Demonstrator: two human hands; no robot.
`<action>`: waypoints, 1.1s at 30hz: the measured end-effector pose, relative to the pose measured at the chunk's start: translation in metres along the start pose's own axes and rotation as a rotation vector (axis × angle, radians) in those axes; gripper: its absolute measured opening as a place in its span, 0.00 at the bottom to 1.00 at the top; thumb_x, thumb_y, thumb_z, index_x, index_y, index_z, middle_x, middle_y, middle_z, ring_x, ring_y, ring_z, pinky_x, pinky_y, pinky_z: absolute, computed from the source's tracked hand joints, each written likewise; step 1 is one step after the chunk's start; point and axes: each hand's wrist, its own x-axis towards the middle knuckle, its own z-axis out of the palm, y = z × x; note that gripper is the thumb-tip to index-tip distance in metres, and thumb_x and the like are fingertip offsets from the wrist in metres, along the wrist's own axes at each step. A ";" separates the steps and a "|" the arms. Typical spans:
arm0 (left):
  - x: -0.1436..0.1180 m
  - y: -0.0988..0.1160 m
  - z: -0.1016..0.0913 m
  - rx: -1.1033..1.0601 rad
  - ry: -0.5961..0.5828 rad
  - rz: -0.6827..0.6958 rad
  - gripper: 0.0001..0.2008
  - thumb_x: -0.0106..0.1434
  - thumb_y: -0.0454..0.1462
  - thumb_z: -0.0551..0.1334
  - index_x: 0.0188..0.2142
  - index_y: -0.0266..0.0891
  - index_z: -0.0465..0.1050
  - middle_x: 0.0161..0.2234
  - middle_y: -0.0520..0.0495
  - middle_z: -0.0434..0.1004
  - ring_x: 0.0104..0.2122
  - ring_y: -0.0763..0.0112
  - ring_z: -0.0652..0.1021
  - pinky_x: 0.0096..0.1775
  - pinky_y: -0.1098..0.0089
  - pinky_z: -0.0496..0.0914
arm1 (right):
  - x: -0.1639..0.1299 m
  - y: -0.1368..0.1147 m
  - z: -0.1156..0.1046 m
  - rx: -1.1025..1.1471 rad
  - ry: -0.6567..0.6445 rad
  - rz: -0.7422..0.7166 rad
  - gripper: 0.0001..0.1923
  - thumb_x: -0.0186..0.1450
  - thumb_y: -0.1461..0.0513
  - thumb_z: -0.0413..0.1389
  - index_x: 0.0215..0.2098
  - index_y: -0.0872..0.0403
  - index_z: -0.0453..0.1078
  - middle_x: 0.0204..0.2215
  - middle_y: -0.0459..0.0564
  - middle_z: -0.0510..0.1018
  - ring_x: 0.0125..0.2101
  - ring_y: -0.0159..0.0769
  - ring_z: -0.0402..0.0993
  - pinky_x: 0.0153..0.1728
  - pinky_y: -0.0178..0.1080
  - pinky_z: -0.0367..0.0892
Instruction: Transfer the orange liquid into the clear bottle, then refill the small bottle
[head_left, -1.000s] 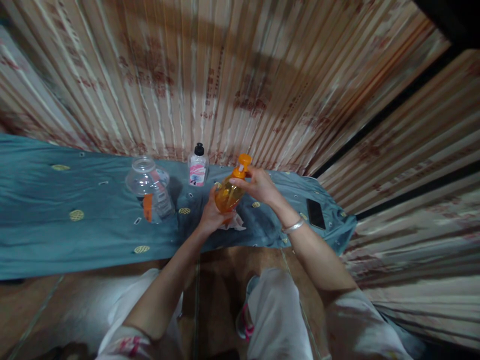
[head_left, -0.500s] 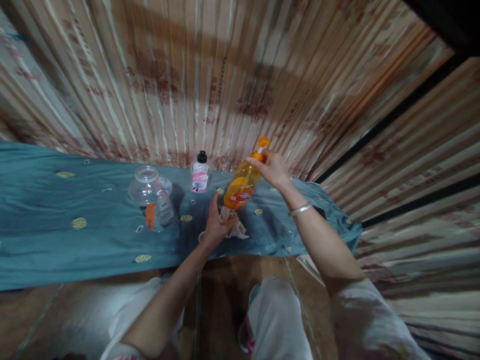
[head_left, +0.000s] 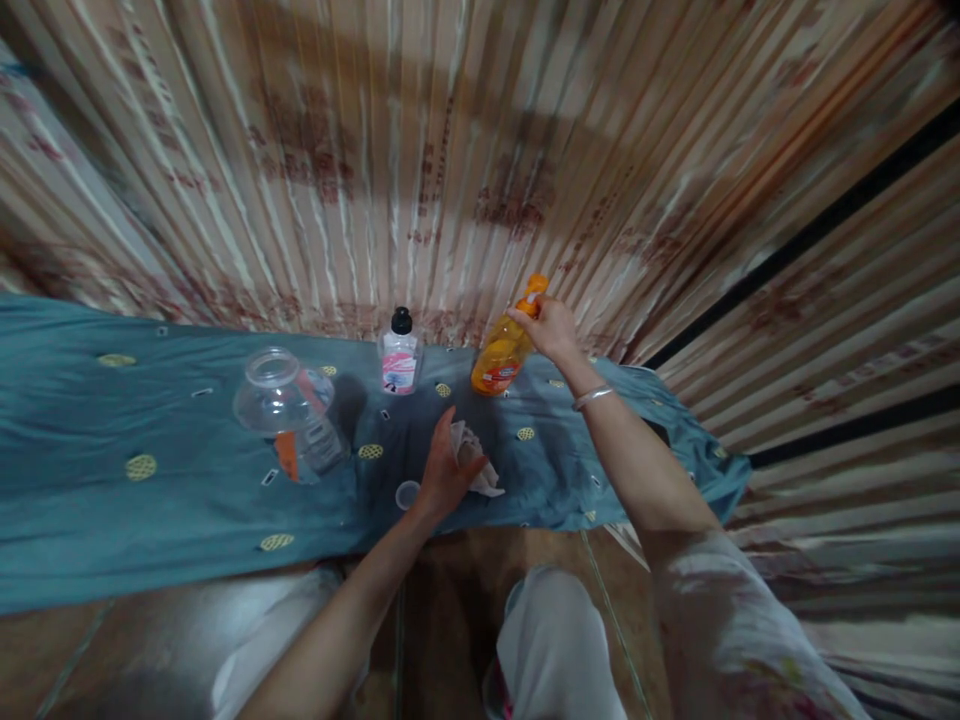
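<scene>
Up near the back of the blue cloth [head_left: 135, 500], the right hand [head_left: 551, 328] held the orange bottle [head_left: 501, 362] by its neck, with the fingers wrapped tight just under the orange cap. The bottle leaned. Its cap end pointed up and to the right, toward the striped curtain [head_left: 465, 150], and its fat bottom pointed down and to the left, close over the cloth. I could not tell if the bottom touched the cloth yet. So the long way of the bottle ran on a slant, from the hand down toward the small white bottle [head_left: 399, 358] with the black cap, which stood upright just beside it on the left.

The left hand [head_left: 444, 470] was nearer to the person and well below the orange bottle. Its fingers were loosely curled on a crumpled white cloth [head_left: 474, 462], with the thumb sticking up. A little clear cup [head_left: 407, 494] sat just left of that hand. Farther left was a clear jar [head_left: 289, 412].
</scene>
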 end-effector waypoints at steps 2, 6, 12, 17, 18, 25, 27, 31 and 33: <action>0.001 0.000 0.002 -0.005 0.006 -0.004 0.42 0.51 0.35 0.70 0.64 0.42 0.58 0.67 0.37 0.60 0.67 0.51 0.61 0.68 0.50 0.53 | 0.001 0.003 0.004 -0.001 -0.002 0.006 0.15 0.63 0.52 0.60 0.37 0.57 0.74 0.29 0.53 0.78 0.29 0.37 0.70 0.32 0.38 0.59; 0.004 0.000 0.007 -0.024 -0.022 -0.017 0.43 0.51 0.36 0.71 0.65 0.41 0.57 0.67 0.37 0.60 0.68 0.52 0.60 0.68 0.51 0.52 | 0.003 0.007 0.010 -0.007 -0.001 0.010 0.16 0.64 0.52 0.59 0.38 0.57 0.74 0.30 0.53 0.78 0.30 0.39 0.71 0.34 0.39 0.61; 0.012 -0.003 0.016 -0.020 -0.044 -0.044 0.45 0.51 0.38 0.71 0.66 0.37 0.55 0.68 0.34 0.58 0.68 0.51 0.60 0.68 0.50 0.52 | 0.007 0.012 0.012 -0.008 0.001 0.011 0.18 0.64 0.50 0.59 0.38 0.57 0.74 0.30 0.54 0.78 0.31 0.40 0.72 0.34 0.40 0.61; 0.022 -0.008 0.025 -0.016 -0.042 -0.018 0.44 0.54 0.39 0.70 0.66 0.37 0.54 0.68 0.33 0.57 0.69 0.51 0.59 0.68 0.51 0.51 | 0.004 0.013 0.012 0.020 -0.003 -0.011 0.20 0.63 0.47 0.58 0.39 0.56 0.74 0.31 0.53 0.78 0.32 0.40 0.72 0.35 0.40 0.62; 0.024 -0.009 0.028 -0.019 -0.040 -0.008 0.44 0.54 0.40 0.70 0.67 0.37 0.53 0.68 0.33 0.57 0.69 0.51 0.58 0.68 0.51 0.51 | 0.002 0.014 0.012 0.035 -0.006 -0.014 0.21 0.63 0.47 0.59 0.40 0.57 0.74 0.32 0.53 0.78 0.32 0.41 0.72 0.36 0.40 0.63; 0.047 -0.011 0.042 -0.048 0.020 0.029 0.40 0.60 0.36 0.66 0.68 0.42 0.51 0.70 0.39 0.55 0.70 0.57 0.57 0.69 0.53 0.52 | -0.013 0.031 0.020 0.278 -0.011 0.052 0.39 0.56 0.43 0.63 0.57 0.58 0.67 0.45 0.60 0.80 0.46 0.48 0.76 0.46 0.47 0.69; 0.055 -0.010 0.042 -0.051 0.050 0.005 0.39 0.62 0.34 0.64 0.69 0.45 0.50 0.70 0.42 0.55 0.70 0.60 0.56 0.69 0.52 0.51 | -0.020 0.039 0.026 0.368 -0.024 0.100 0.42 0.55 0.43 0.64 0.59 0.59 0.65 0.48 0.62 0.79 0.49 0.49 0.76 0.49 0.48 0.69; 0.074 -0.007 0.043 -0.050 0.067 -0.041 0.39 0.62 0.32 0.63 0.69 0.46 0.50 0.71 0.43 0.53 0.71 0.59 0.55 0.69 0.52 0.50 | -0.035 0.047 0.041 0.482 -0.056 0.156 0.38 0.56 0.43 0.64 0.57 0.56 0.68 0.46 0.59 0.81 0.48 0.48 0.77 0.47 0.46 0.72; 0.084 -0.006 0.046 -0.048 0.055 -0.035 0.38 0.62 0.31 0.62 0.69 0.44 0.50 0.71 0.43 0.52 0.71 0.61 0.54 0.70 0.55 0.48 | -0.042 0.049 0.048 0.513 -0.081 0.153 0.34 0.57 0.44 0.63 0.55 0.55 0.70 0.44 0.57 0.82 0.46 0.45 0.79 0.46 0.45 0.73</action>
